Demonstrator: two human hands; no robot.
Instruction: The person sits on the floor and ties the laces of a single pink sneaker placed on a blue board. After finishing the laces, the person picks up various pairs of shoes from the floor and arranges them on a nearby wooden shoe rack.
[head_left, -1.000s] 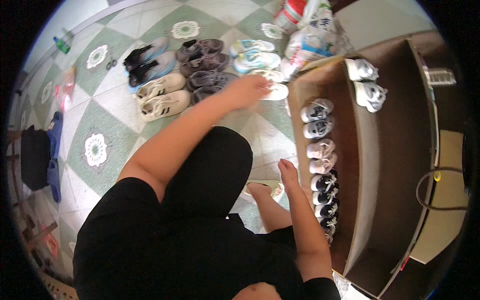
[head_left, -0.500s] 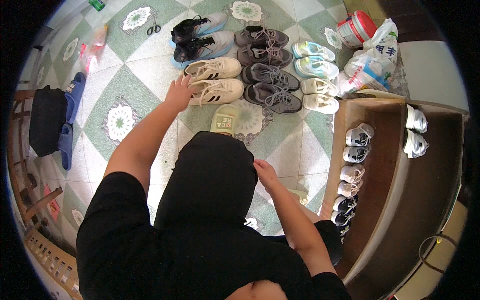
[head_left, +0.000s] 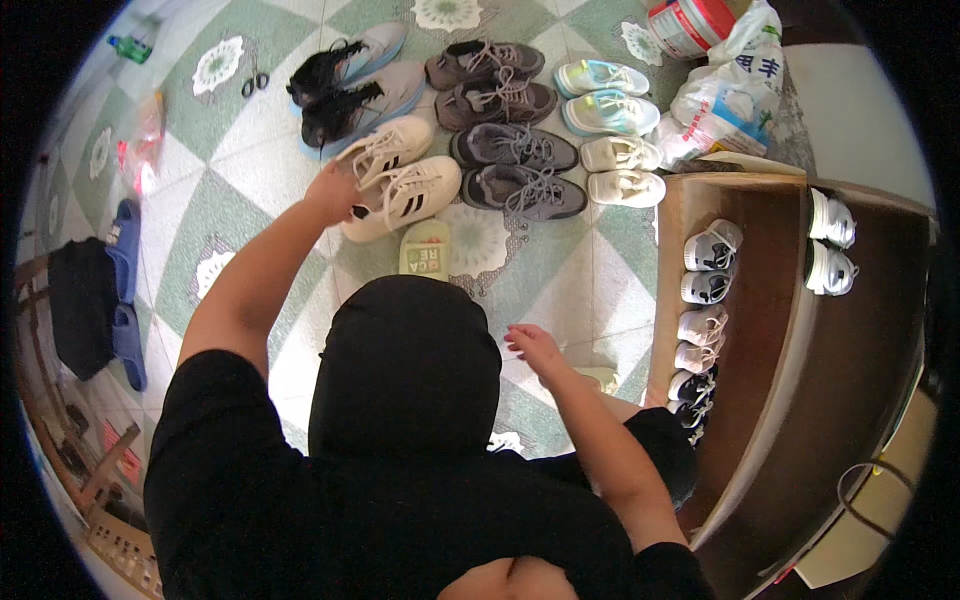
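Observation:
My left hand (head_left: 332, 192) is closed at the heel end of a pair of cream sneakers (head_left: 420, 190) with black stripes, its fingers partly hidden by the shoes. The pair sits at a slant, toes pointing right and away. Near my knee, my right hand (head_left: 533, 348) hovers with its fingers apart and holds nothing. Beyond the cream pair are grey-and-black sneakers (head_left: 385, 95) with light blue soles. To its right stand brown sneakers (head_left: 495, 100) and dark grey sneakers (head_left: 525, 190). A pale green slipper (head_left: 426, 245) is on my foot.
At right, a wooden shoe rack (head_left: 745, 380) holds several pairs, including white sneakers (head_left: 830, 240). Pastel sneakers (head_left: 610, 112) and small white shoes (head_left: 625, 187) stand near a plastic bag (head_left: 725, 95) and red-lidded bucket (head_left: 685, 28). Blue slippers (head_left: 124, 260) and scissors (head_left: 255, 83) lie leftward.
My left hand has closed on the cream sneakers and turned them, swinging their heels nearer me. My right hand has come off my knee. The view has shifted slightly.

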